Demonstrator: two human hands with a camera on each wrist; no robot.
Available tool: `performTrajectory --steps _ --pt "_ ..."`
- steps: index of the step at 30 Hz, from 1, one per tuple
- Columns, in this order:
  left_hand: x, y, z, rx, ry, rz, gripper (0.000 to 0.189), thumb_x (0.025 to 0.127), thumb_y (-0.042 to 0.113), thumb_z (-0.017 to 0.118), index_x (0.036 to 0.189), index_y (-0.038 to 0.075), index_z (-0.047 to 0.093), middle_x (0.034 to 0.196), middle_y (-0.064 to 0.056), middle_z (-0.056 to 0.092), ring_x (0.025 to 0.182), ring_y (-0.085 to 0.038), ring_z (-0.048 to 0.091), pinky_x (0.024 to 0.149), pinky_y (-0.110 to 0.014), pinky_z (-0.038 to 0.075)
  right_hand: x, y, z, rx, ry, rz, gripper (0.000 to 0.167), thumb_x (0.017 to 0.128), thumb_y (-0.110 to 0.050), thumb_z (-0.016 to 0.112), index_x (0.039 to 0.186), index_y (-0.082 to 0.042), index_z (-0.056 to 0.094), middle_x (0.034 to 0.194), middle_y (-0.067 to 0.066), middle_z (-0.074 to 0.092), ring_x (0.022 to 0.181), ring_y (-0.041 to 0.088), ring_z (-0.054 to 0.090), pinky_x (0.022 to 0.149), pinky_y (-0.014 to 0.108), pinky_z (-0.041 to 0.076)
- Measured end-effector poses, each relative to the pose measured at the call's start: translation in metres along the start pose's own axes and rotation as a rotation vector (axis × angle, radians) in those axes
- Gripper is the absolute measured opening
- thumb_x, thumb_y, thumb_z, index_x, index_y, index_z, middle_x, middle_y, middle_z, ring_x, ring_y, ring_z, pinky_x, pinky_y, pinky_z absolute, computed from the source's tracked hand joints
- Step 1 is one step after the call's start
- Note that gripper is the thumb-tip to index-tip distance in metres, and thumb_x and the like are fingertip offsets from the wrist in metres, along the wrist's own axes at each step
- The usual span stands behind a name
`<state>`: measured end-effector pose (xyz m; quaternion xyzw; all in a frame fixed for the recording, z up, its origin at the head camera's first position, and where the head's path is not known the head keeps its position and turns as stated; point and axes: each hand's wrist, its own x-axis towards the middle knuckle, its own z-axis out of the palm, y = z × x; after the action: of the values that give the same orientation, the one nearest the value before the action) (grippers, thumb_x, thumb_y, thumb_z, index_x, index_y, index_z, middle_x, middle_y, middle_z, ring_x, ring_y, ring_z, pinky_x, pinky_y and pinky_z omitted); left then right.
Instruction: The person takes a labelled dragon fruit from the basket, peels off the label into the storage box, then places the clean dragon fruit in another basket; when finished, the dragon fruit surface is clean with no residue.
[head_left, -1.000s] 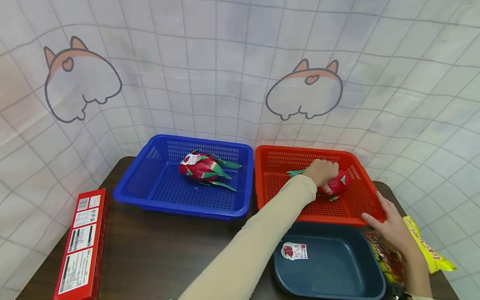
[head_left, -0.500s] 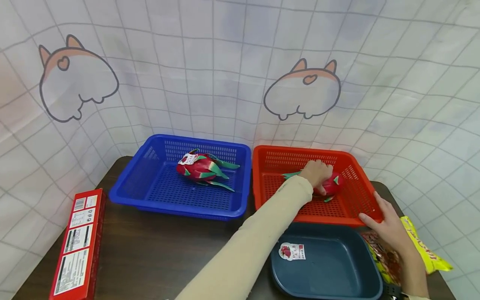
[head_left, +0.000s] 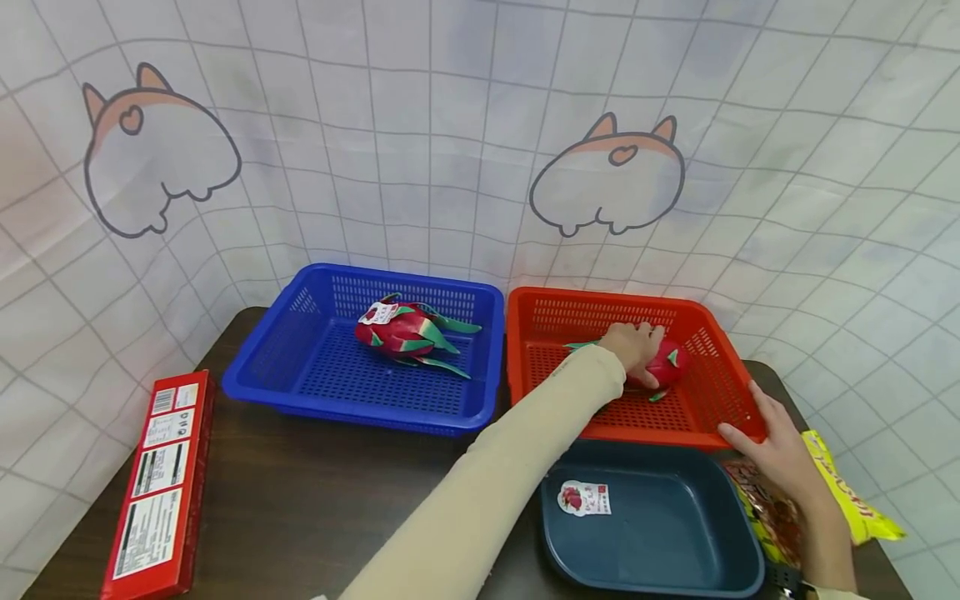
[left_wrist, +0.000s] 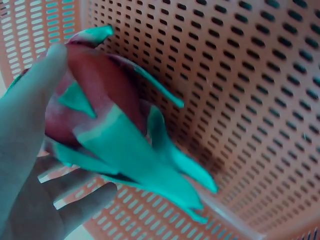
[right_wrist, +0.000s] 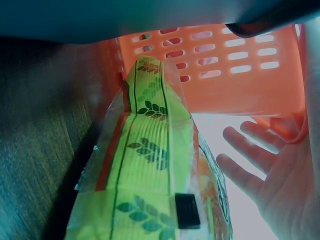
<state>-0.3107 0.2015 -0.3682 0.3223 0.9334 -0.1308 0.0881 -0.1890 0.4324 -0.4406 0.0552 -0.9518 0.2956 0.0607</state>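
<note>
Inside the red basket (head_left: 570, 432) lies a red dragon fruit (head_left: 670, 367) with green leaf tips. My left hand (head_left: 632, 346) is over it, partly hiding it in the head view. In the left wrist view, the thumb rests on the fruit and loosely extended fingers (left_wrist: 95, 202) show below it, with gaps between them. My right hand (head_left: 783, 454) holds the basket's front right corner, thumb at the front rim and fingers along the right side. A second dragon fruit (head_left: 401, 333), with a white sticker, lies in the blue basket (head_left: 360, 410).
A dark blue-grey tub (head_left: 648, 533) with a dragon fruit label (head_left: 583, 498) stands before the red basket. Snack packets, one yellow (head_left: 851, 492), lie at the right. A long red box (head_left: 157, 483) is at the left on the dark table (head_left: 322, 500). A patterned curtain (head_left: 420, 150) hangs behind.
The dragon fruit under my left hand has shifted slightly left in the red basket. That hand's fingers look looser and straighter now. My right hand stays at the basket's corner.
</note>
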Motion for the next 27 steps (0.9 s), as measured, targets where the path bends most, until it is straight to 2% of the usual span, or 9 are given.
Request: performTrajectory --steps 5,7,10,12,14,16,23,27 --pt "-0.008 -0.009 -0.003 0.033 0.0 0.044 0.095 0.084 0.073 0.05 0.154 0.022 0.01 0.153 0.008 0.033 0.129 -0.006 0.048 0.103 -0.018 0.044 0.004 -0.003 0.001 -0.009 -0.006 -0.015 0.092 0.091 -0.031 0.064 0.155 -0.003 0.005 0.144 0.038 0.025 0.115 0.051 0.038 0.069 0.028 0.045" --pt "-0.01 -0.011 -0.005 0.06 -0.014 0.072 0.097 0.084 0.074 0.048 0.156 0.024 0.005 0.158 0.007 0.027 0.134 -0.008 0.044 0.108 -0.019 0.04 0.004 -0.003 0.002 -0.011 -0.017 -0.011 0.092 0.091 -0.032 0.064 0.155 -0.003 0.004 0.144 0.039 0.024 0.115 0.052 0.037 0.07 0.033 0.049" --pt "-0.012 -0.011 -0.012 0.09 -0.023 0.129 0.101 0.085 0.074 0.047 0.156 0.026 -0.006 0.164 0.009 0.012 0.146 -0.008 0.03 0.117 -0.023 0.03 0.003 -0.001 0.003 -0.021 -0.02 -0.007 0.093 0.091 -0.032 0.064 0.155 -0.002 0.004 0.143 0.04 0.024 0.113 0.053 0.037 0.068 0.034 0.05" --pt "-0.013 -0.01 -0.018 0.115 -0.03 0.149 0.102 0.084 0.076 0.044 0.155 0.029 -0.013 0.165 0.011 0.002 0.15 -0.007 0.019 0.121 -0.026 0.023 0.003 0.001 0.003 -0.022 -0.012 -0.011 0.093 0.091 -0.032 0.064 0.155 -0.001 0.004 0.142 0.041 0.025 0.112 0.053 0.037 0.066 0.028 0.049" --pt "-0.015 -0.01 -0.024 0.128 -0.031 0.154 0.103 0.083 0.078 0.041 0.154 0.031 -0.017 0.164 0.013 -0.004 0.151 -0.008 0.014 0.122 -0.028 0.021 0.003 0.001 0.001 -0.021 0.0 -0.02 0.093 0.091 -0.031 0.064 0.155 0.0 0.004 0.142 0.041 0.025 0.111 0.053 0.037 0.063 0.016 0.042" --pt "-0.02 -0.013 -0.028 0.144 -0.036 0.169 0.103 0.082 0.081 0.038 0.153 0.032 -0.018 0.164 0.013 -0.007 0.152 -0.009 0.011 0.123 -0.029 0.02 0.004 0.001 0.0 -0.023 0.007 -0.023 0.093 0.09 -0.032 0.064 0.155 -0.001 0.004 0.142 0.041 0.025 0.112 0.054 0.037 0.062 0.012 0.038" --pt "-0.038 -0.03 -0.025 0.14 -0.019 0.268 0.098 0.082 0.084 0.03 0.154 0.034 -0.014 0.164 0.013 -0.007 0.153 -0.012 0.009 0.125 -0.035 0.01 0.002 0.005 0.001 -0.049 -0.004 -0.021 0.093 0.091 -0.032 0.063 0.154 0.0 0.003 0.142 0.042 0.024 0.112 0.055 0.035 0.062 0.025 0.042" --pt "-0.052 -0.043 -0.017 0.124 0.035 0.305 0.095 0.083 0.083 0.029 0.155 0.033 -0.008 0.164 0.012 -0.002 0.152 -0.013 0.012 0.125 -0.038 0.011 0.004 0.002 0.003 -0.047 0.001 -0.031 0.093 0.091 -0.032 0.063 0.154 0.0 0.004 0.142 0.042 0.023 0.111 0.055 0.035 0.062 0.026 0.042"
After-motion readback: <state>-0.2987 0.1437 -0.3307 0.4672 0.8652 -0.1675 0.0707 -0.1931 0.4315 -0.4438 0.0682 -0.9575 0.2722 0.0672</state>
